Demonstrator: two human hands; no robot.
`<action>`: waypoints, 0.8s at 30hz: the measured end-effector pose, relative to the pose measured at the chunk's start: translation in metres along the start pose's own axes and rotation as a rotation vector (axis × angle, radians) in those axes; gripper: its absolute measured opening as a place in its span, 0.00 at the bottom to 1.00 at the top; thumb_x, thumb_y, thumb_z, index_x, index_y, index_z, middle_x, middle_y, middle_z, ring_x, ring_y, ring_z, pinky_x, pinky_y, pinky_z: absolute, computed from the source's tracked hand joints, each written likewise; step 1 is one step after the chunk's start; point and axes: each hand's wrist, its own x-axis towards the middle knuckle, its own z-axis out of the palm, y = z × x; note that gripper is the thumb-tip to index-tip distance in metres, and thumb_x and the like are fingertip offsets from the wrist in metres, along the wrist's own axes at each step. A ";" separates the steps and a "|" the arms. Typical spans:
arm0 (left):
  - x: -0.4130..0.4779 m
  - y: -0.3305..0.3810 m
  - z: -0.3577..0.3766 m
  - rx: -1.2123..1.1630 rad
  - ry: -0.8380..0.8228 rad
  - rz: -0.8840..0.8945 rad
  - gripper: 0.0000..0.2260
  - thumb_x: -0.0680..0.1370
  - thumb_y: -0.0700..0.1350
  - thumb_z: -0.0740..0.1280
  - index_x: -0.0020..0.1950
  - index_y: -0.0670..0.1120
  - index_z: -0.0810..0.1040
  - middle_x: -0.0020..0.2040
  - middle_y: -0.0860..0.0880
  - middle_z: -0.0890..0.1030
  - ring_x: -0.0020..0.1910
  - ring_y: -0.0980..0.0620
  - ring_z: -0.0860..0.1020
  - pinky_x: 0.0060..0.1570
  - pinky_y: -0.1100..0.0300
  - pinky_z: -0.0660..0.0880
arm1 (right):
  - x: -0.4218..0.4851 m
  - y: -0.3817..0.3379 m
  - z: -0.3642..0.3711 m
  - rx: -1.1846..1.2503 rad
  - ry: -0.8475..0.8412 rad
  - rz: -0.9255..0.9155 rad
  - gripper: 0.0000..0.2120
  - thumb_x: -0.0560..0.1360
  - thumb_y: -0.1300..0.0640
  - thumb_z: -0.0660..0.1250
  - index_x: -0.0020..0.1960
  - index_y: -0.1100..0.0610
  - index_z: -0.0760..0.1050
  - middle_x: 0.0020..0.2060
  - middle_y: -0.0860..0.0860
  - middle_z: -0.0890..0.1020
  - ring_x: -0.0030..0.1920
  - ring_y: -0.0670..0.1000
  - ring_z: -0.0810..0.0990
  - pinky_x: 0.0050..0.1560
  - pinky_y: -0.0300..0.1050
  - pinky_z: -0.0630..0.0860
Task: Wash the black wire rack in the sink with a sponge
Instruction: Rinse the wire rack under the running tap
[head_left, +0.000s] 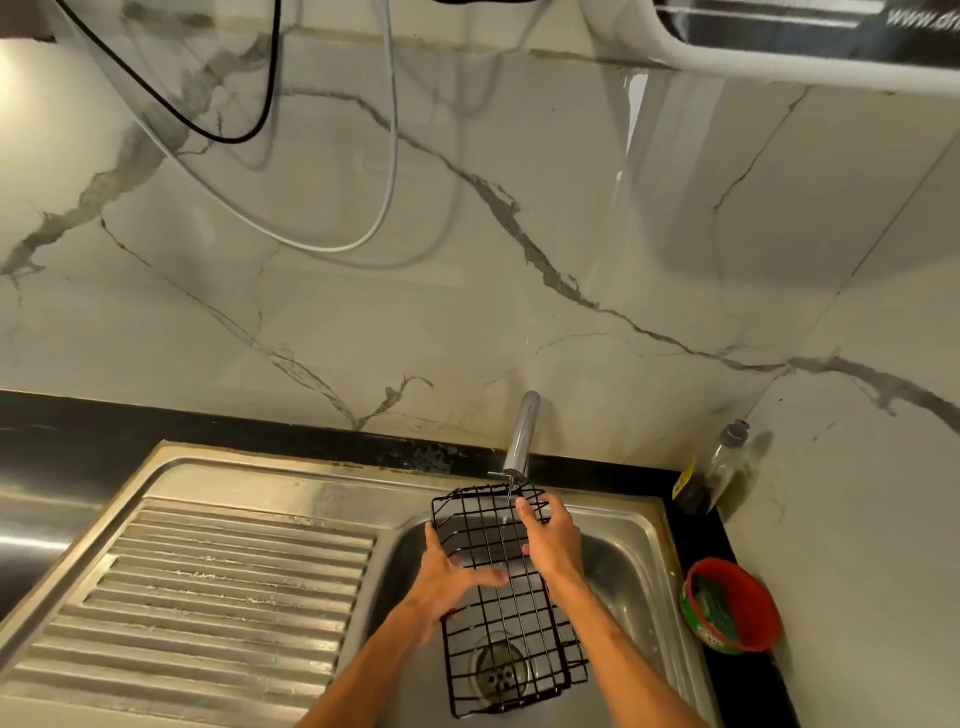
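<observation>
The black wire rack (506, 613) is held lengthwise over the steel sink basin (618, 582), its far end under the tap (522, 436). My left hand (452, 579) grips the rack's left edge, thumb lying across the wires. My right hand (551, 538) holds the right side near the far end, fingers spread on the wires. A thin stream of water falls from the spout onto the rack. A green sponge (719, 608) lies in the red tub (753, 597) on the right counter. The drain (500, 670) shows through the rack.
The ribbed steel draining board (208, 597) lies left of the basin. A dish soap bottle (714, 467) stands in the back right corner on the black counter. Cables hang on the marble wall (363, 286) above.
</observation>
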 end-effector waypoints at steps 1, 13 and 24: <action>0.000 0.000 -0.002 -0.007 -0.007 -0.009 0.74 0.51 0.55 0.85 0.82 0.55 0.35 0.75 0.43 0.70 0.73 0.42 0.69 0.74 0.36 0.65 | -0.003 -0.006 -0.003 -0.026 -0.039 -0.001 0.45 0.65 0.22 0.56 0.76 0.44 0.56 0.73 0.53 0.69 0.65 0.58 0.76 0.60 0.62 0.77; 0.002 0.008 -0.008 -0.046 0.203 -0.013 0.65 0.54 0.66 0.74 0.84 0.51 0.46 0.63 0.41 0.79 0.50 0.47 0.81 0.54 0.49 0.82 | -0.051 -0.006 -0.009 -0.788 -0.100 -0.475 0.32 0.73 0.33 0.27 0.76 0.38 0.33 0.76 0.50 0.29 0.77 0.54 0.32 0.75 0.52 0.36; 0.005 0.018 -0.001 0.000 0.200 0.008 0.59 0.64 0.63 0.77 0.84 0.47 0.46 0.67 0.40 0.77 0.49 0.51 0.80 0.53 0.53 0.82 | -0.046 0.000 -0.012 -0.882 -0.125 -0.516 0.34 0.72 0.31 0.25 0.76 0.38 0.30 0.75 0.48 0.28 0.77 0.52 0.30 0.74 0.50 0.28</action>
